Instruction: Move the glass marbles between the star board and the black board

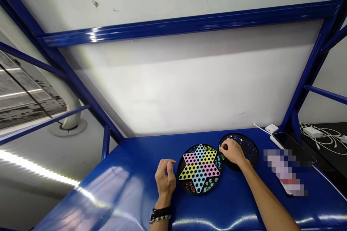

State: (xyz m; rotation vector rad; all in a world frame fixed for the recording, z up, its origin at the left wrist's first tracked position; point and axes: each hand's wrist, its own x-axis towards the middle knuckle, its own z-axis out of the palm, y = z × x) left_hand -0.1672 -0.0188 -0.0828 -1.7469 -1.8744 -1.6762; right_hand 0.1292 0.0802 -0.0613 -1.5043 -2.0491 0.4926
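Note:
A round black Chinese checkers board (200,168) lies on the blue table, with a star of pink, yellow and light-blue points. Glass marbles (209,185) in several colours sit in the pockets around the star. Just left of it hovers my left hand (165,178), fingers loosely curled and nothing in them. A second round black tray (251,149) stands right behind the board, dotted with small blue and white spots. Over its left rim, my right hand (231,150) pinches what looks like a green marble. Another green marble (222,157) shows just below the fingertips.
To the right lie a phone with a blurred screen (286,173), a dark phone-like device (288,140) and a white charger (271,128) with its cable. More white cables (322,135) rest on a black surface beyond. A blue metal frame (189,23) surrounds the table before a white wall.

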